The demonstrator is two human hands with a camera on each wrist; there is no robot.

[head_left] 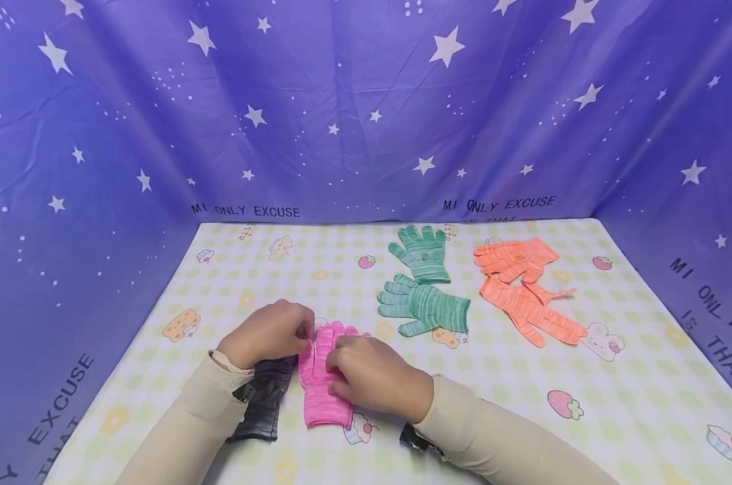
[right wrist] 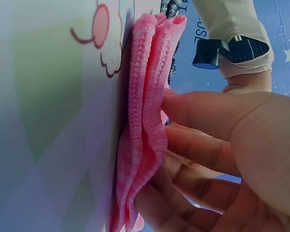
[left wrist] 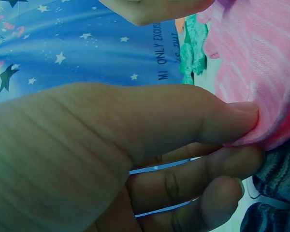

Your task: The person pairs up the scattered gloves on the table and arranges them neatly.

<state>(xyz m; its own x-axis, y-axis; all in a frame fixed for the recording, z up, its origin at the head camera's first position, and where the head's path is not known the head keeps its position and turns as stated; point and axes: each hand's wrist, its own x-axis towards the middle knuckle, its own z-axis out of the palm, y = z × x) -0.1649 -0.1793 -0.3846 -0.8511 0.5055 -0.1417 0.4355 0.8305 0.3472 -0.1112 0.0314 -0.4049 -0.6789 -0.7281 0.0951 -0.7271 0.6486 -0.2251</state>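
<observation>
Pink knit gloves (head_left: 326,407) lie flat with fingers pointing away, one on the other as the right wrist view shows at their stacked cuffs. My left hand (head_left: 270,333) bends over their left side; in the left wrist view its thumb and forefinger pinch the edge of the pink fabric (left wrist: 261,72). From the right, my right hand (head_left: 378,374) reaches over the glove with curled fingers, thumb and fingertips on the upper pink layer (right wrist: 157,63). Dark gloves (head_left: 262,411) lie just left of the pink ones, partly hidden under my left hand and sleeve.
Two green knit gloves (head_left: 429,306) lie apart at the middle back, one above the other. Two orange gloves (head_left: 517,259) lie farther right, the nearer one with its fingers bent unevenly. A checked cloth (head_left: 487,417) covers the table; a purple star curtain (head_left: 353,155) encloses it.
</observation>
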